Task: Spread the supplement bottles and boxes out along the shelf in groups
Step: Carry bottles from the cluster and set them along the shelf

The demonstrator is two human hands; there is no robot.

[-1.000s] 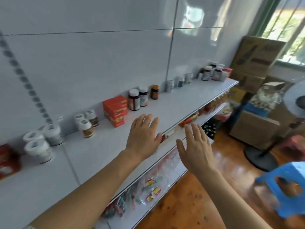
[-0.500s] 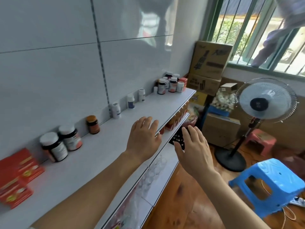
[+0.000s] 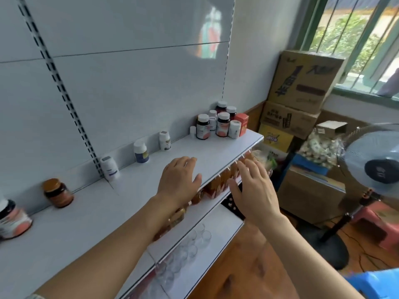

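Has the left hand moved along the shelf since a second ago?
Yes. The left hand has shifted right along the shelf, from level with the red boxes to past the white bottles.

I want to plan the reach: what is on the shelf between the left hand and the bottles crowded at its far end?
Head view: only bare shelf between left hand and bottles.

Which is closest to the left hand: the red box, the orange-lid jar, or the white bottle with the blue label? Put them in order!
From the left hand:
1. White bottle with blue label, just behind it by the wall.
2. Red box, at the shelf's far end.
3. Orange-lid jar, back along the shelf to the left.
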